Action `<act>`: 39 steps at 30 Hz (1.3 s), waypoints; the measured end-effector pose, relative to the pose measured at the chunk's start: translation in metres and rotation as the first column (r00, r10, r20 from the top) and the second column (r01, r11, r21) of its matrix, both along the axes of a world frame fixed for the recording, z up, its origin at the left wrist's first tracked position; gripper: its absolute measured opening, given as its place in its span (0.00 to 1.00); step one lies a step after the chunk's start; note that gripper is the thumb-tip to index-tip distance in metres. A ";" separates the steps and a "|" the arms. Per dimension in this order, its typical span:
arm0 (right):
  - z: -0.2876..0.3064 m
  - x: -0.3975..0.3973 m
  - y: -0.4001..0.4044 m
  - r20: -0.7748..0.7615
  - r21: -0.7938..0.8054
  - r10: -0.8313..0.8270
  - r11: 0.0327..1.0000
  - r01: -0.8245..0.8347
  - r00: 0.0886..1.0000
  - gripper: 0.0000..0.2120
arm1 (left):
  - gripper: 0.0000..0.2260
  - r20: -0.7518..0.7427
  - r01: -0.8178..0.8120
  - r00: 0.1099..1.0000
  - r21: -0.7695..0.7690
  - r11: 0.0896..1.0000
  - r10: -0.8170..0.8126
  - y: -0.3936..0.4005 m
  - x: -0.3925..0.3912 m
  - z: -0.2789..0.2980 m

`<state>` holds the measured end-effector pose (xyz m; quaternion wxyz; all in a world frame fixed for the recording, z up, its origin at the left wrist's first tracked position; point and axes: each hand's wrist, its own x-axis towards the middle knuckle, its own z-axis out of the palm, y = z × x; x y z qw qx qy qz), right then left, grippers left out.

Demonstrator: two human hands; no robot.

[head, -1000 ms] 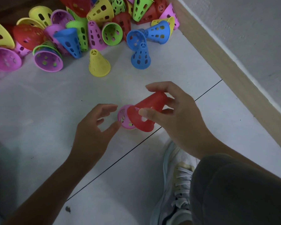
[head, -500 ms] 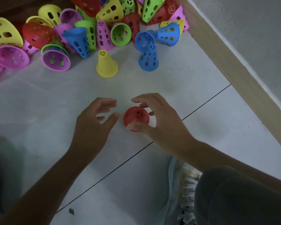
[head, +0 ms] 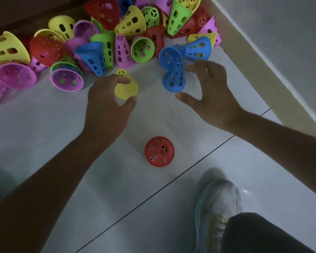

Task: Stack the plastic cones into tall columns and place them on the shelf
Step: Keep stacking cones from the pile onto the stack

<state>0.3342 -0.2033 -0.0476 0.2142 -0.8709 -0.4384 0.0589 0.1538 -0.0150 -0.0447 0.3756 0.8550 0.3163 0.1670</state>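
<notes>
Now that the red cone stack stands released on the floor near the tile seam, both hands have moved up toward the pile: the left hand curls round a yellow cone, the right hand spreads beside a blue cone, likely next additions.

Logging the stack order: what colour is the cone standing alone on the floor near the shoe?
Red cone, with small holes; seen in the head view.
</notes>
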 end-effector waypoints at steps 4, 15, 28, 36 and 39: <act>-0.011 0.036 0.015 0.089 -0.050 0.054 0.997 -0.050 0.995 0.39 | 0.21 -0.030 -0.012 0.999 0.042 0.999 0.014 0.021 0.020 -0.007; -0.031 0.083 0.058 0.107 -0.302 0.126 0.949 -0.088 0.986 0.51 | 0.24 -0.176 -0.003 0.984 -0.093 0.996 -0.013 0.046 0.044 -0.035; -0.050 0.101 0.063 0.162 -0.266 0.234 0.946 -0.186 0.959 0.42 | 0.25 -0.213 -0.091 0.976 -0.193 0.977 0.049 0.049 0.046 -0.052; -0.058 0.092 0.052 0.107 -0.099 0.157 0.984 -0.146 0.982 0.38 | 0.25 -0.187 -0.094 0.981 -0.241 0.966 0.049 0.040 0.042 -0.046; -0.059 0.082 0.046 0.099 -0.029 0.143 0.990 -0.140 0.985 0.33 | 0.23 -0.147 -0.103 0.987 -0.285 0.953 0.063 0.032 0.039 -0.040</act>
